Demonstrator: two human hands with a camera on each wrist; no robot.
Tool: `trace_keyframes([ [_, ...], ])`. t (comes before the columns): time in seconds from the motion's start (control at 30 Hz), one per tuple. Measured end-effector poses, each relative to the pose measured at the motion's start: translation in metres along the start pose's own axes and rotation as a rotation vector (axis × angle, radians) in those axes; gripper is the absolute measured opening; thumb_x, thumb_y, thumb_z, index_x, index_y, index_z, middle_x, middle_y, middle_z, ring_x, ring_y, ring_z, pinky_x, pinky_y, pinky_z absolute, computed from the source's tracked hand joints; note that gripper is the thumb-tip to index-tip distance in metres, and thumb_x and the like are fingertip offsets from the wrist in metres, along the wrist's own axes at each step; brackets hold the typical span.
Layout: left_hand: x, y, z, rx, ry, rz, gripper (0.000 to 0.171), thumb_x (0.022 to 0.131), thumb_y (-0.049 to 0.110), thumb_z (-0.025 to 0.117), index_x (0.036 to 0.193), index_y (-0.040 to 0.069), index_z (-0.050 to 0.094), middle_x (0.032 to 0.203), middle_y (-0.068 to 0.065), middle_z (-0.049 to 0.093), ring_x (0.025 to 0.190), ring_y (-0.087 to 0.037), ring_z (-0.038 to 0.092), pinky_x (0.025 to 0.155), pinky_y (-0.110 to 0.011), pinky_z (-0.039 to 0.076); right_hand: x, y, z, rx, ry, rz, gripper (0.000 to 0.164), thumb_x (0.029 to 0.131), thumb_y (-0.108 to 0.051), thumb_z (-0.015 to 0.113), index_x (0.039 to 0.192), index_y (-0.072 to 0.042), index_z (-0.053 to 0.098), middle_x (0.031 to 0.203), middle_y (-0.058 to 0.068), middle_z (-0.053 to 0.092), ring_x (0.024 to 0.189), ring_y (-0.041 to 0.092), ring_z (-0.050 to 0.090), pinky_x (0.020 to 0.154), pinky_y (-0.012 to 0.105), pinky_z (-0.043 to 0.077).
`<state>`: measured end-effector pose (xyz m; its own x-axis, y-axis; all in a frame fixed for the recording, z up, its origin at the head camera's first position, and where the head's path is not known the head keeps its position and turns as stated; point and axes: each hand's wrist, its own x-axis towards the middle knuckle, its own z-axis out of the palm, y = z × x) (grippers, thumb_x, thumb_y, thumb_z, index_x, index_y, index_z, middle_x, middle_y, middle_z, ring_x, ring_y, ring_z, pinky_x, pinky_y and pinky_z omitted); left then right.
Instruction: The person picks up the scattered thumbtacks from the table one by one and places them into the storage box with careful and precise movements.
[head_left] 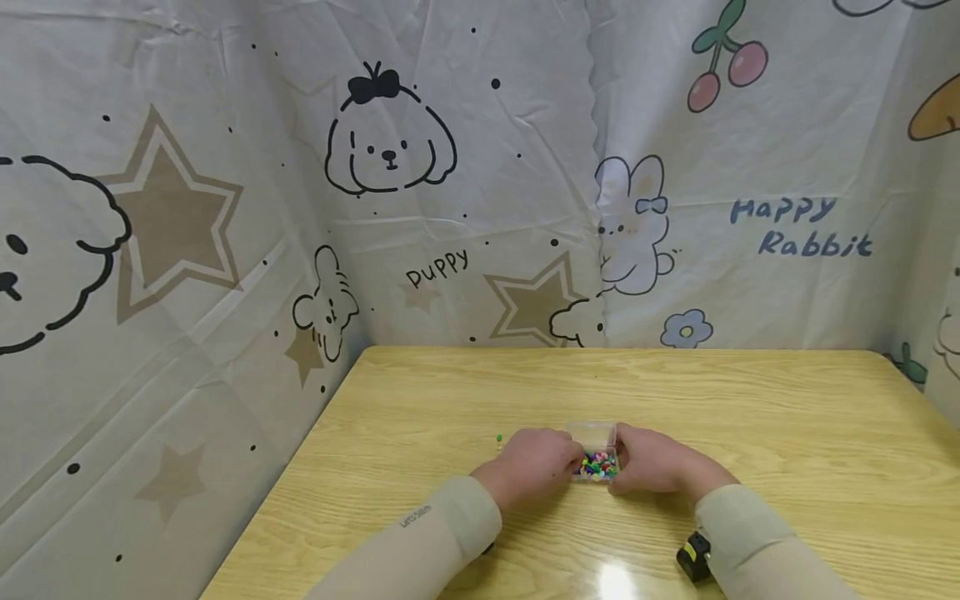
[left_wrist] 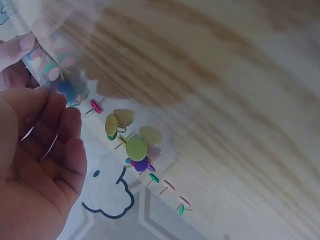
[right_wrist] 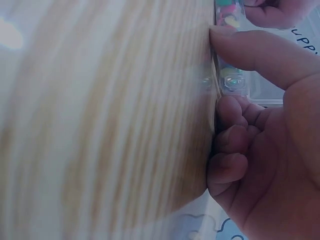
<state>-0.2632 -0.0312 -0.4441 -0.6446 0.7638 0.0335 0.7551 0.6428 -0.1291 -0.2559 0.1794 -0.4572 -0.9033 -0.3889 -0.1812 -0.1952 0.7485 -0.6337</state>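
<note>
Printed curtains (head_left: 525, 167) surround your counter (head_left: 787, 400). Your right hand (head_left: 652, 460) grips one clear box (head_left: 594, 437) from the right; your left hand (head_left: 536, 462), fingers curled, meets its left side, equally near, any pinch indiscernible. You see uncountable heaped tacks (head_left: 597, 466) inside and at least eight loose tacks (left_wrist: 136, 148) left.

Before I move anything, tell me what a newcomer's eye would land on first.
First, probably, the clear plastic box of many-coloured, round-headed thumbtacks, between the person's left hand and right hand on the yellow wood-grained table. Then loose coloured tacks scattered beside the left hand, clearest in the left wrist view. Behind the table hangs a white cloth printed with brown stars and cartoon animals.
</note>
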Motion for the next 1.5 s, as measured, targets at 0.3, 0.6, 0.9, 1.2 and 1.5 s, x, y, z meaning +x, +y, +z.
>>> trace_keyframes([
  [0.3, 0.001, 0.000, -0.001, -0.013, -0.010, -0.003, 0.016, 0.095, 0.024, 0.059, 0.079, 0.025, 0.063, 0.068, 0.013, 0.051, 0.056, -0.001, 0.042, 0.049, -0.019, 0.040, 0.002, 0.002, 0.000, 0.001, 0.006, -0.003, 0.048, 0.065, -0.024, 0.085, 0.096, -0.012, 0.049, 0.074, 0.004, 0.053, 0.064, 0.017, 0.047, 0.059, 0.035, 0.040],
  [0.6, -0.001, -0.016, -0.008, -0.117, -0.024, -0.059, 0.019, 0.096, 0.015, 0.055, 0.102, 0.027, 0.068, 0.095, 0.017, 0.065, 0.077, 0.004, 0.052, 0.070, -0.022, 0.051, -0.001, -0.002, -0.004, -0.021, 0.015, -0.008, 0.048, 0.066, -0.025, 0.084, 0.096, -0.013, 0.049, 0.076, 0.003, 0.053, 0.066, 0.018, 0.047, 0.060, 0.036, 0.041],
  [0.9, -0.006, -0.035, -0.014, -0.084, -0.019, -0.135, 0.020, 0.097, 0.015, 0.052, 0.106, 0.024, 0.067, 0.104, 0.013, 0.066, 0.090, -0.002, 0.058, 0.076, -0.025, 0.052, -0.002, 0.000, -0.003, -0.011, 0.007, -0.008, 0.048, 0.066, -0.024, 0.083, 0.097, -0.012, 0.048, 0.076, 0.003, 0.052, 0.067, 0.018, 0.047, 0.061, 0.037, 0.040],
  [1.2, -0.010, -0.046, -0.004, -0.054, -0.023, -0.183, 0.017, 0.094, 0.014, 0.057, 0.104, 0.023, 0.068, 0.100, 0.010, 0.065, 0.087, -0.005, 0.058, 0.073, -0.026, 0.052, -0.001, 0.003, -0.001, -0.009, -0.011, -0.004, 0.050, 0.067, -0.025, 0.083, 0.098, -0.012, 0.048, 0.077, 0.004, 0.052, 0.066, 0.018, 0.046, 0.060, 0.036, 0.039],
  [1.5, -0.011, -0.055, 0.003, -0.031, -0.041, -0.232, 0.015, 0.094, 0.016, 0.059, 0.104, 0.023, 0.067, 0.097, 0.010, 0.062, 0.089, -0.008, 0.056, 0.076, -0.028, 0.052, 0.000, -0.001, -0.001, -0.026, 0.001, -0.005, 0.049, 0.066, -0.025, 0.083, 0.098, -0.013, 0.048, 0.078, 0.003, 0.052, 0.067, 0.018, 0.046, 0.060, 0.036, 0.039],
])
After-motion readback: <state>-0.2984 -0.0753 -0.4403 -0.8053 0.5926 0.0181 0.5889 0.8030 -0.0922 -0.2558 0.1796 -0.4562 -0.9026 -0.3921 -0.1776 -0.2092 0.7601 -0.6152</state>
